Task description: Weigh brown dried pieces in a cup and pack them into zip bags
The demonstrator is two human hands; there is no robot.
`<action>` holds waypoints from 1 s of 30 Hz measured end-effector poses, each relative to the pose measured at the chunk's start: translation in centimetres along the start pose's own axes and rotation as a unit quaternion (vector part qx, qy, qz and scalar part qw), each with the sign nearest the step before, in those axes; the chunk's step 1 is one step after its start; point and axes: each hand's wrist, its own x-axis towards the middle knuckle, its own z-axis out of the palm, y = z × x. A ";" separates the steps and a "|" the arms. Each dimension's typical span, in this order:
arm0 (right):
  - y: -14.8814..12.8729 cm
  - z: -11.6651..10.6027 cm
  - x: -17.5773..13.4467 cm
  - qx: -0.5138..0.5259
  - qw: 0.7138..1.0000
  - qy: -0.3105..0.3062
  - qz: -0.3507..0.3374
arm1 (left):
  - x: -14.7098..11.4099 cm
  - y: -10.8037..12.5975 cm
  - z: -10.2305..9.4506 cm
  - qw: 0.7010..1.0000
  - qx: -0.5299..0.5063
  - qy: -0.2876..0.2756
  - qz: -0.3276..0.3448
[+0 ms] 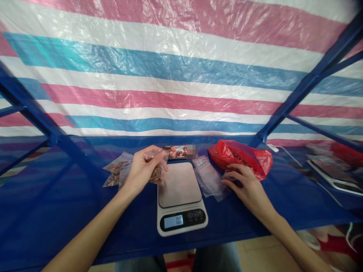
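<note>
My left hand (146, 166) pinches a clear zip bag (157, 174) of small brown pieces, over the left edge of a white kitchen scale (180, 185). The scale's plate is bare and its display reads 0.0. Beside that hand lie more filled zip bags (115, 173). On the right of the scale, flat empty zip bags (208, 176) lie in a loose stack. My right hand (244, 183) has its thumb and fingertips closed at the stack's right edge, on clear plastic. Just behind it sits an open red plastic bag (236, 153) with brown contents, partly hidden by my fingers.
A small picture card (177, 152) stands behind the scale, with a blurred patch on its right. Farther right on the blue tabletop (136, 223) are a white cable (289, 155) and a second scale (337, 175). Blue metal struts (306, 81) rise on both sides before a striped sheet (170, 98).
</note>
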 end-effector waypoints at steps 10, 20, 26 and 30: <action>-11.5 2.6 8.5 0.367 0.923 -0.112 0.022 | 0.8 -0.4 5.5 0.994 0.063 -0.007 0.083; -10.8 6.4 10.4 0.522 0.846 -0.055 0.093 | 0.9 -1.7 5.1 0.994 0.035 0.012 0.102; -10.3 7.2 9.7 0.562 0.812 -0.034 0.153 | 0.9 -2.5 5.1 0.992 0.010 0.079 0.094; -10.4 7.0 9.7 0.558 0.816 -0.008 0.150 | 0.7 -2.6 5.1 0.985 0.034 0.104 0.131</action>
